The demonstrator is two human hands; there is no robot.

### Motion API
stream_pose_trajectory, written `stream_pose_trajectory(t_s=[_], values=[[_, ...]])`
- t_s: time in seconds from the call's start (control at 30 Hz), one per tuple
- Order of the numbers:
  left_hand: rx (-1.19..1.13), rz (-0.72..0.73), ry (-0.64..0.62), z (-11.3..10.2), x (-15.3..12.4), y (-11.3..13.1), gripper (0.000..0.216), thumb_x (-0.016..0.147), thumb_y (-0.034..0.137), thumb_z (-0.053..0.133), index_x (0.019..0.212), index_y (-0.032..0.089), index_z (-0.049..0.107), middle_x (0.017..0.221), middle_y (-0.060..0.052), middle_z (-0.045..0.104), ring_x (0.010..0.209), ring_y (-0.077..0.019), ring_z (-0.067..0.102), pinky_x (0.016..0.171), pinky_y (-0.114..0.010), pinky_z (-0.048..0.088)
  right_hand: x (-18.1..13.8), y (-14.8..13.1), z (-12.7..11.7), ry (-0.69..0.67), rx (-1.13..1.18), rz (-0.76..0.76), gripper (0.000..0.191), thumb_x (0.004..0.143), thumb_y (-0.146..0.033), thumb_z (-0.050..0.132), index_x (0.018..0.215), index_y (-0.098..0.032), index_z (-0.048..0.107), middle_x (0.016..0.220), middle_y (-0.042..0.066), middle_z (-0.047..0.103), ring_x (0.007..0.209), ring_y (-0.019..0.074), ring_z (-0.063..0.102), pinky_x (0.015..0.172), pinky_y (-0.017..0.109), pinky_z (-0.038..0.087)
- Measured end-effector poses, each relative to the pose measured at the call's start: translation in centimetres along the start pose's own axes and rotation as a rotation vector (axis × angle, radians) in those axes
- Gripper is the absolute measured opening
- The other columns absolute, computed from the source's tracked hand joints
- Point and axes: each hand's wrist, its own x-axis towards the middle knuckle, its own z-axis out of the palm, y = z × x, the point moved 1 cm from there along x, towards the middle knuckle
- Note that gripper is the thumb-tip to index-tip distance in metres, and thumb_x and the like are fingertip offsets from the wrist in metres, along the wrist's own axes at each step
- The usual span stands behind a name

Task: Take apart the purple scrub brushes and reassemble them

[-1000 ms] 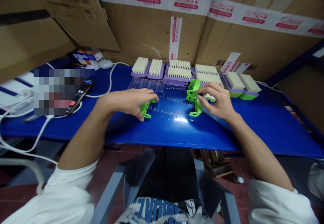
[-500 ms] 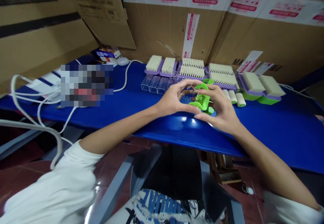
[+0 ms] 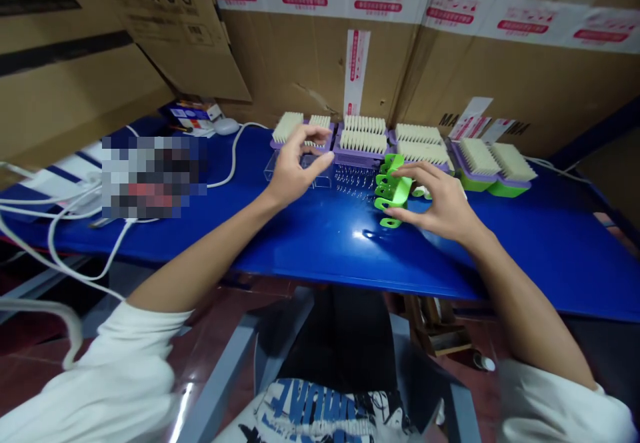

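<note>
My right hand grips a bright green plastic piece with rounded, holed tabs, between thumb and fingers, above the blue table. Just left of the piece are rows of small shiny metal bits; whether they are joined to it I cannot tell. My left hand is apart from the green piece, empty, its thumb and fingers spread. Behind and below that hand lies a clear plastic compartment tray, partly hidden. White cylindrical pieces are mostly covered by my right hand.
Purple trays with rows of cream bristle-like sticks line the back of the blue table; two at the right sit on green bases. Cardboard walls stand behind. White cables and a blurred-out item lie left.
My left hand has let go of the green piece and moved left towards the clear tray. The right hand still holds the piece, now turned so its tabs show. The view has shifted slightly.
</note>
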Motion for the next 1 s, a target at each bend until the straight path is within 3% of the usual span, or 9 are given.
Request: stream_pose_trajectory(t_s=[0.1, 0.2, 0.37, 0.5, 0.6, 0.73, 0.83, 0.93, 1.0], values=[[0.145, 0.173, -0.197, 0.7, -0.6, 0.6, 0.031, 0.110, 0.040, 0.069, 0.135, 0.022, 0.072, 0.137, -0.014, 0.081, 0.136, -0.0330, 0.072, 0.125, -0.060, 0.060, -0.1, -0.2, 0.6, -0.022, -0.052, -0.016, 0.057, 0.098, -0.069, 0.089, 0.138, -0.030, 0.081, 0.138, 0.015, 0.079, 0.128, 0.0410, 0.079, 0.108, 0.061, 0.067], [0.219, 0.331, -0.388, 1.5, -1.3, 1.2, 0.035, 0.113, 0.038, 0.068, 0.141, 0.019, 0.074, 0.137, -0.015, 0.083, 0.145, -0.0375, 0.066, 0.127, -0.064, 0.057, -0.2, -0.2, 0.8, -0.058, -0.082, -0.024, 0.059, 0.100, -0.068, 0.086, 0.144, -0.030, 0.078, 0.142, 0.017, 0.074, 0.127, 0.0419, 0.077, 0.107, 0.063, 0.066], [0.289, 0.349, -0.524, 2.4, -1.9, 1.1, 0.040, 0.118, 0.036, 0.063, 0.149, 0.013, 0.075, 0.139, -0.023, 0.079, 0.142, -0.0377, 0.067, 0.116, -0.060, 0.063, -0.6, -0.3, 0.4, -0.172, -0.271, -0.030, 0.073, 0.100, -0.083, 0.078, 0.150, -0.029, 0.077, 0.142, 0.019, 0.074, 0.113, 0.0420, 0.078, 0.091, 0.057, 0.064], [0.331, 0.327, -0.551, 2.2, -1.8, 1.2, 0.036, 0.115, 0.037, 0.069, 0.142, 0.016, 0.080, 0.130, -0.020, 0.082, 0.135, -0.0385, 0.066, 0.110, -0.059, 0.062, -0.9, -0.5, 0.3, -0.196, -0.349, -0.005, 0.092, 0.091, -0.096, 0.078, 0.158, -0.034, 0.073, 0.143, 0.019, 0.073, 0.097, 0.0366, 0.075, 0.082, 0.054, 0.063], [0.331, 0.337, -0.548, 1.5, -1.5, 1.3, 0.033, 0.111, 0.037, 0.072, 0.137, 0.019, 0.082, 0.122, -0.016, 0.086, 0.137, -0.0394, 0.064, 0.113, -0.061, 0.059, -1.1, -0.4, 0.7, -0.256, -0.230, -0.051, 0.081, 0.095, -0.085, 0.083, 0.157, -0.034, 0.073, 0.149, 0.020, 0.067, 0.094, 0.0326, 0.073, 0.084, 0.061, 0.069], [0.347, 0.352, -0.533, 0.8, -1.1, 1.2, 0.036, 0.107, 0.042, 0.075, 0.135, 0.020, 0.083, 0.128, -0.016, 0.086, 0.140, -0.0431, 0.061, 0.119, -0.069, 0.054, -1.0, -0.5, 1.7, -0.228, -0.110, -0.038, 0.060, 0.104, -0.068, 0.082, 0.154, -0.035, 0.073, 0.160, 0.020, 0.055, 0.094, 0.0297, 0.075, 0.090, 0.067, 0.074], [0.342, 0.356, -0.529, 0.7, -1.0, 1.0, 0.035, 0.109, 0.045, 0.075, 0.131, 0.020, 0.085, 0.129, -0.016, 0.086, 0.140, -0.0437, 0.061, 0.118, -0.069, 0.055, -0.9, -1.0, 2.4, -0.204, -0.167, -0.038, 0.067, 0.104, -0.075, 0.078, 0.155, -0.033, 0.073, 0.161, 0.022, 0.055, 0.095, 0.0322, 0.076, 0.088, 0.068, 0.073], [0.330, 0.356, -0.514, 0.8, -1.0, 0.9, 0.037, 0.109, 0.046, 0.076, 0.133, 0.019, 0.084, 0.128, -0.017, 0.085, 0.140, -0.0433, 0.061, 0.118, -0.068, 0.056, -0.8, -0.7, 2.1, -0.080, -0.211, -0.011, 0.079, 0.101, -0.089, 0.071, 0.157, -0.034, 0.072, 0.157, 0.021, 0.061, 0.093, 0.0316, 0.077, 0.079, 0.059, 0.070], [0.331, 0.340, -0.491, 0.9, -1.0, 0.8, 0.046, 0.107, 0.050, 0.079, 0.140, 0.019, 0.081, 0.131, -0.019, 0.082, 0.140, -0.0430, 0.062, 0.119, -0.068, 0.057, -0.6, 1.3, 1.0, 0.088, -0.215, 0.071, 0.071, 0.107, -0.085, 0.065, 0.153, -0.032, 0.073, 0.152, 0.019, 0.065, 0.088, 0.0279, 0.077, 0.078, 0.054, 0.068]])
